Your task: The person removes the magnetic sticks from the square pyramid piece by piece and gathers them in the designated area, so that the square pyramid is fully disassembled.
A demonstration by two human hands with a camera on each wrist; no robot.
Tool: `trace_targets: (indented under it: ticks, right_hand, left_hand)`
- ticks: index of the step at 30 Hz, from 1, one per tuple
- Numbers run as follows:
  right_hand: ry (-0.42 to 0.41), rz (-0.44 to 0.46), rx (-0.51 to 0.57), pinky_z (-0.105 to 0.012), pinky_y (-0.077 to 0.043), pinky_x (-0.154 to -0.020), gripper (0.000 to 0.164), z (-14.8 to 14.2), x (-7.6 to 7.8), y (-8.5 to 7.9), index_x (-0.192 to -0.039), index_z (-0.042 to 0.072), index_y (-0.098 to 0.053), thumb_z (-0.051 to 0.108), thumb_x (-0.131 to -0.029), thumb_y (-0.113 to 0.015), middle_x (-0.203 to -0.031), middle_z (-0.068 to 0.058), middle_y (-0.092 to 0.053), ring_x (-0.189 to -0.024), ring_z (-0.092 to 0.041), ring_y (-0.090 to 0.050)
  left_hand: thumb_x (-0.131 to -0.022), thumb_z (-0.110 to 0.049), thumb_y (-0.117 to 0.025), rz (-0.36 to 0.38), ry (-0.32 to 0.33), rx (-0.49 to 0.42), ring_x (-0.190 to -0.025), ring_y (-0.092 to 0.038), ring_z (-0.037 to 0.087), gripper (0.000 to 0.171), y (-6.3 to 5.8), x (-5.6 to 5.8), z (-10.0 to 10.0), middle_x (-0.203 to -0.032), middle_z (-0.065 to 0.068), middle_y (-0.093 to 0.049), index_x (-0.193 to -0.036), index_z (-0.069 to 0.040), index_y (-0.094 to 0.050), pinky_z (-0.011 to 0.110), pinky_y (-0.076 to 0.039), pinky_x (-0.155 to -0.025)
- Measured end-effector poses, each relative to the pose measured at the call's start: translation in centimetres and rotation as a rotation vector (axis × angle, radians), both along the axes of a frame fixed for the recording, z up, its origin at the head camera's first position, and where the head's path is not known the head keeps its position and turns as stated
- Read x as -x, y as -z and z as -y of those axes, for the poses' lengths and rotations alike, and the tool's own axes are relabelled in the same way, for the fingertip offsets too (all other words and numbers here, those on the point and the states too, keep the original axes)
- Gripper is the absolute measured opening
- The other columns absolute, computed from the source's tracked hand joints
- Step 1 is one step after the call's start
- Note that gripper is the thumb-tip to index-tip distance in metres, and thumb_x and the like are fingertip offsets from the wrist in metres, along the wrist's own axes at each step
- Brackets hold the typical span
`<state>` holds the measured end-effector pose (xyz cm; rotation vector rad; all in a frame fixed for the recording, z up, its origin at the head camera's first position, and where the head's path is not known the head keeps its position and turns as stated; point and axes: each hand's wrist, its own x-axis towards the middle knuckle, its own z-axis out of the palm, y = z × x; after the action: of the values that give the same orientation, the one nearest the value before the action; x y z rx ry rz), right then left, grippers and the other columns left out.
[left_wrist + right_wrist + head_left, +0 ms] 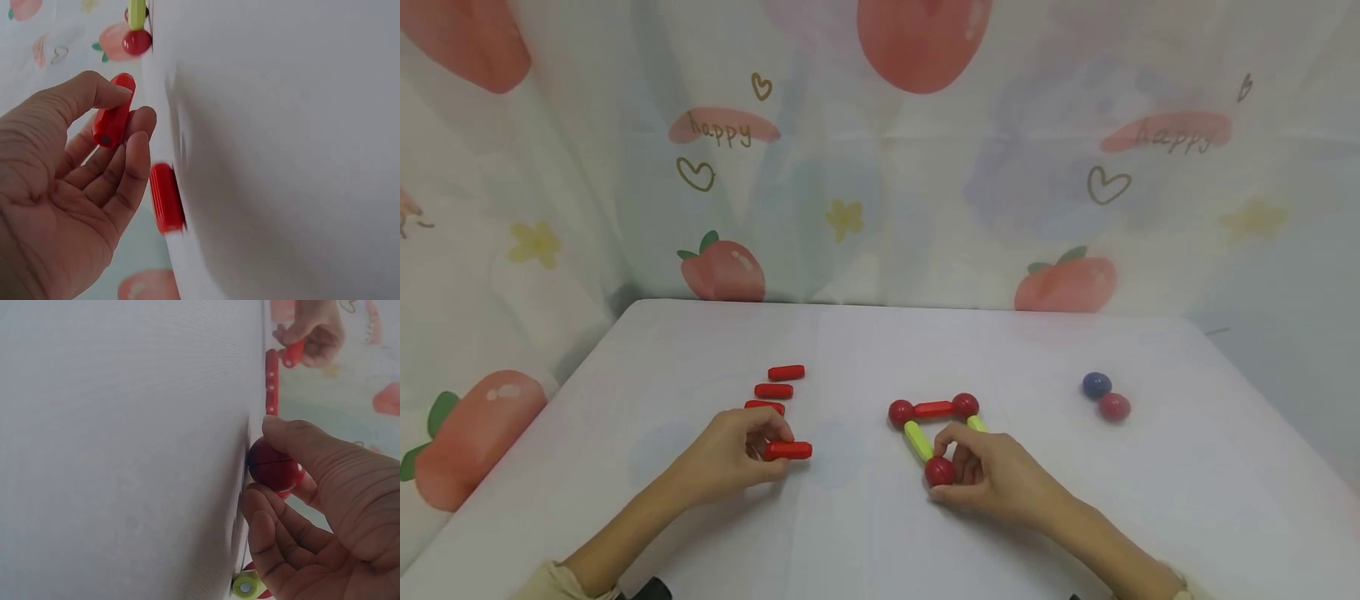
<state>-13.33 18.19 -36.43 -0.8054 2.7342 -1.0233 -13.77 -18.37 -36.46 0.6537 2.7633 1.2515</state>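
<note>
"How is the red stick [788,451] held?"

"Pinched in the left hand's grip [730,456], at nine o'clock from the red ball [939,472], apparently so that one end is left bare."

"And the ball?"

"Clamped in the right hand's grip [1002,477], presumably so the adjoining yellow-green stick [918,441] is kept steady."

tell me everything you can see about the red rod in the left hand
The red rod is short and straight, with faceted sides and a small grey spot in one end; it looks like plastic. The left hand pinches it between thumb and fingers, raised off the white table. In the head view it points crosswise, nearly level. Nothing else appears to touch it.
</note>
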Motion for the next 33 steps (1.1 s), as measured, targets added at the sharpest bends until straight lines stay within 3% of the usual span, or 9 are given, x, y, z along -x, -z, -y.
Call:
trace_targets:
  ticks: [8,18,25,30,33]
  right_hand:
    - [0.005,-0.014,0.001,-0.021,-0.049,-0.058,0.038,0.0,0.0,-0.1,-0.106,0.024,-0.061,0.03,-0.08,-0.088,-0.074,0.013,-0.058,-0.064,-0.002,-0.053]
    - [0.002,-0.01,0.005,-0.021,-0.049,-0.058,0.038,0.1,0.0,0.0,-0.107,0.024,-0.061,0.031,-0.081,-0.088,-0.074,0.013,-0.058,-0.065,-0.003,-0.053]
    - [-0.007,-0.011,0.007,-0.021,-0.049,-0.058,0.038,0.3,0.0,0.0,-0.107,0.024,-0.061,0.031,-0.081,-0.088,-0.074,0.013,-0.057,-0.065,-0.002,-0.052]
    - [0.011,-0.006,-0.028,-0.022,-0.049,-0.06,0.036,0.4,-0.3,-0.2,-0.106,0.025,-0.061,0.029,-0.082,-0.087,-0.077,0.014,-0.059,-0.068,-0.004,-0.054]
    - [0.017,-0.021,-0.054,-0.023,-0.05,-0.066,0.034,0.3,-0.4,-0.2,-0.104,0.025,-0.061,0.025,-0.081,-0.086,-0.08,0.015,-0.061,-0.074,-0.005,-0.057]
  left_hand:
    - [-0.08,-0.005,-0.083,-0.016,-0.01,0.064,-0.07,-0.06,0.009,0.023,0.0,0.0,3.3,-0.084,-0.007,-0.065,-0.094,-0.015,-0.068,0.023,-0.054,-0.065]
    - [-0.08,-0.004,-0.084,-0.079,0.006,0.177,-0.069,-0.057,0.003,0.024,-0.2,0.5,4.1,-0.087,-0.011,-0.069,-0.089,-0.022,-0.07,0.022,-0.051,-0.06]
    - [-0.079,-0.007,-0.086,-0.12,-0.013,0.248,-0.066,-0.053,0.002,0.023,-0.8,0.1,4.0,-0.083,-0.01,-0.067,-0.089,-0.021,-0.071,0.022,-0.048,-0.056]
    - [-0.079,-0.012,-0.088,-0.256,-0.029,0.261,-0.068,-0.055,0.001,0.021,-1.7,-0.6,2.3,-0.084,-0.01,-0.069,-0.093,-0.018,-0.073,0.021,-0.048,-0.057]
    - [-0.079,-0.013,-0.088,-0.389,0.029,0.201,-0.07,-0.06,0.002,0.022,-1.9,-0.7,0.2,-0.085,-0.007,-0.072,-0.096,-0.016,-0.074,0.021,-0.051,-0.061]
